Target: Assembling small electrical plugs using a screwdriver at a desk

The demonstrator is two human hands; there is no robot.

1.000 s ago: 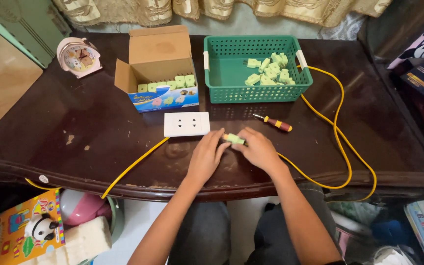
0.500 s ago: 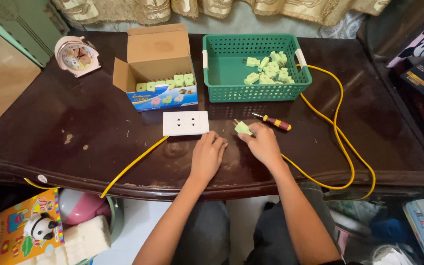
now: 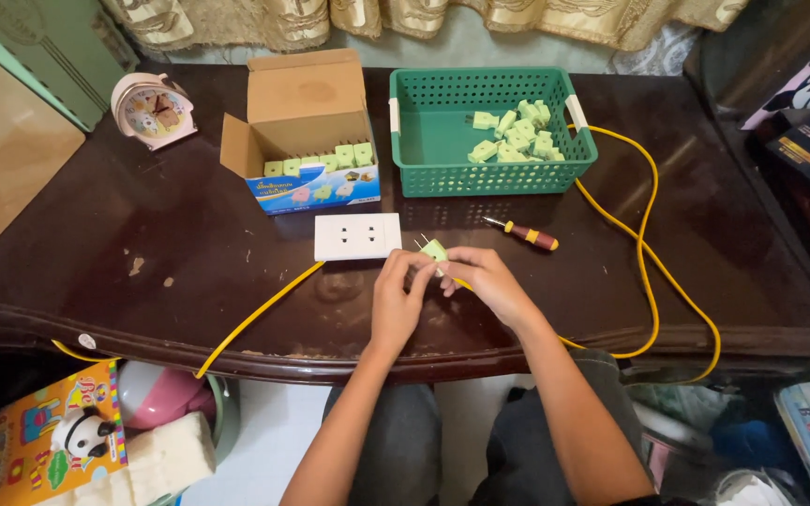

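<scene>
A small pale green plug (image 3: pixel 434 249) is pinched between the fingertips of both hands above the dark wooden table (image 3: pixel 142 272), its two metal prongs pointing toward eleven o'clock. The left hand (image 3: pixel 397 298) is closed on the plug from seven o'clock, and the right hand (image 3: pixel 482 281) is closed on it from four o'clock; the two hands touch each other around it. Just beside the plug, at ten o'clock, a white double socket plate (image 3: pixel 358 236) lies flat, and a yellow cable (image 3: pixel 649 253) is seen leaving it toward seven o'clock, with a further loop of it along the right of the table.

At two o'clock from the hands a small screwdriver (image 3: pixel 523 234) with a red and yellow handle lies on the table. Beyond it, at one o'clock, a green perforated plastic basket (image 3: pixel 442 173) is placed, with a heap of similar pale green plugs in its right half. At eleven o'clock an open cardboard box (image 3: pixel 307 131) stands with its lid flap raised; a row of green plugs is seen inside, and a blue printed label with small coloured pictures covers its front face. Farther at ten o'clock a pink round alarm clock (image 3: pixel 150 108) is set. Below the table edge, at eight o'clock, a bright orange picture book (image 3: pixel 44 422) with a panda figure is seen.
</scene>
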